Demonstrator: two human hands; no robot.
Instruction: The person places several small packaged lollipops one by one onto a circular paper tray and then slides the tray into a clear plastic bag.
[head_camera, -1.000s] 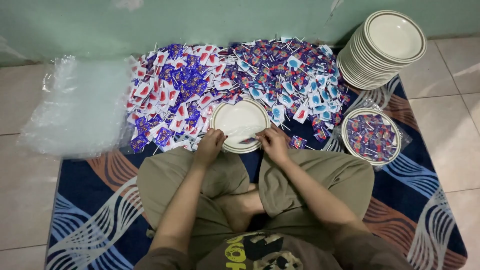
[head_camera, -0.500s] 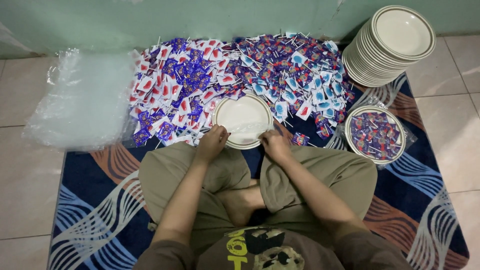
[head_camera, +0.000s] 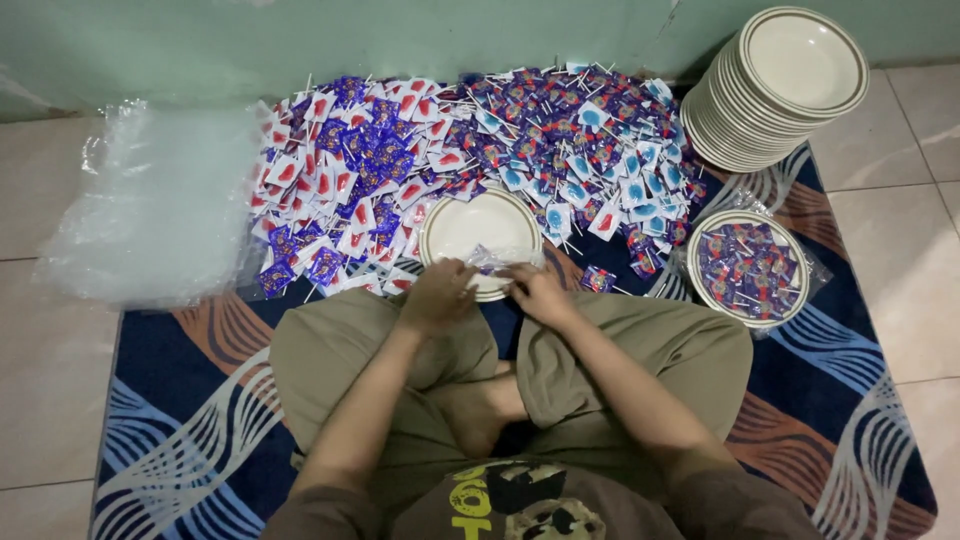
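Hands (head_camera: 490, 290) drawn back to plate (head_camera: 470, 225) near rim, pinching clear wrapper (head_camera: 487, 260); patterned mat (head_camera: 180, 400), tiled floor (head_camera: 40, 400), green wall (head_camera: 400, 40).

Both hands forward, close together: left hand (head_camera: 438, 297), right hand (head_camera: 537, 292), fingers curled.

Both hands — left hand (head_camera: 437, 297), right hand (head_camera: 537, 292) — pinch a clear wrapper (head_camera: 487, 259) over the plate (head_camera: 480, 225).

Olive-khaki shorts, dark shirt — yellow print, bare forearms
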